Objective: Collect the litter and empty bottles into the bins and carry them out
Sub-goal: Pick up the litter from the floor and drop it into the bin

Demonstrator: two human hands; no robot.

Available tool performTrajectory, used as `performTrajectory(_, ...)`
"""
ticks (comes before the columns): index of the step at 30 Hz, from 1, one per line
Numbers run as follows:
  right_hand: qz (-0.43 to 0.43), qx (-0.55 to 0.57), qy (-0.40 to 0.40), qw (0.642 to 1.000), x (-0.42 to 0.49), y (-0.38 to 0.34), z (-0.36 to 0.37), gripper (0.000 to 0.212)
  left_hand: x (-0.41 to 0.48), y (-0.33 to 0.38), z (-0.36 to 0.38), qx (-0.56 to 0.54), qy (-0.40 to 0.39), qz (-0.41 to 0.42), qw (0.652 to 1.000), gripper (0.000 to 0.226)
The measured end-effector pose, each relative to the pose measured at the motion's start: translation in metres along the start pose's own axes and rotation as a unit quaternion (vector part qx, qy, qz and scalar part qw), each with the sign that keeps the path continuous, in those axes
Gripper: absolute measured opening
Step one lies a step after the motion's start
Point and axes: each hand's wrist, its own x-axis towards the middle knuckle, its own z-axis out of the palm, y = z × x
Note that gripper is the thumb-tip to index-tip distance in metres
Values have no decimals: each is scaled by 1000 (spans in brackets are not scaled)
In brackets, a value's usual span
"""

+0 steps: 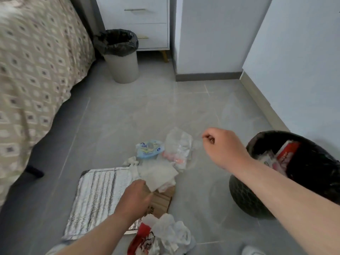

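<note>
**Near**
- Crumpled plastic bags [165, 234], white and red, heaped on the floor [128, 116] beside the left forearm.
- Foil sheet [97, 197], flat, long axis running away from the person; a cardboard piece [161, 201] lies against its right edge.

**Middle**
- Left hand [136, 194], fingers closed on the near edge of the white paper [158, 173], which rests on the foil and the cardboard.
- Blue wipes packet [150, 149] and clear plastic bag [178, 146], side by side just beyond the paper; the bag's long axis points away from the person.
- Right hand [220, 142], raised just right of the clear bag, fingers curled. Whether they pinch some thin clear film cannot be told — the picture is smeared there.
- Black bin [244, 197], just right of the right forearm, already holding red and white litter.

**Far**
- Grey bin [123, 69] with a black liner, between the bed [36, 61] and the white drawers [147, 15].

**Bearing on the next move:** the paper lies left of the black bin with the right forearm between them, so it would likely have to pass over that arm. The right hand is nearer the rim. Bare floor lies ahead — the bed closes the left side and the wall the right.
</note>
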Motion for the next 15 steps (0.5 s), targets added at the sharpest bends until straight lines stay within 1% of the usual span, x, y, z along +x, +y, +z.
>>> performTrajectory(2,0,8,-36,999,3,-4,36,16,18,-16,2,15,-4,5,1000,38)
performTrajectory(4,13,6,-81,997,2,2,65,15,35,-21,6,29,-9,22,999,54)
performTrajectory(6,27,-15,-123,992,1,15,90,16,54,-22,13,67,-31,42,996,72)
performTrajectory(8,48,-25,-158,986,-2,27,105,18,69,-18,21,112,-55,62,990,80)
performTrajectory(11,72,-42,-195,977,-5,40,117,24,83,-12,31,185,-74,98,975,87)
performTrajectory(13,84,-51,-207,973,-7,46,123,25,87,-12,35,223,-81,109,965,82)
performTrajectory(15,99,-52,-213,971,-8,50,128,26,91,-15,36,233,-57,132,962,61)
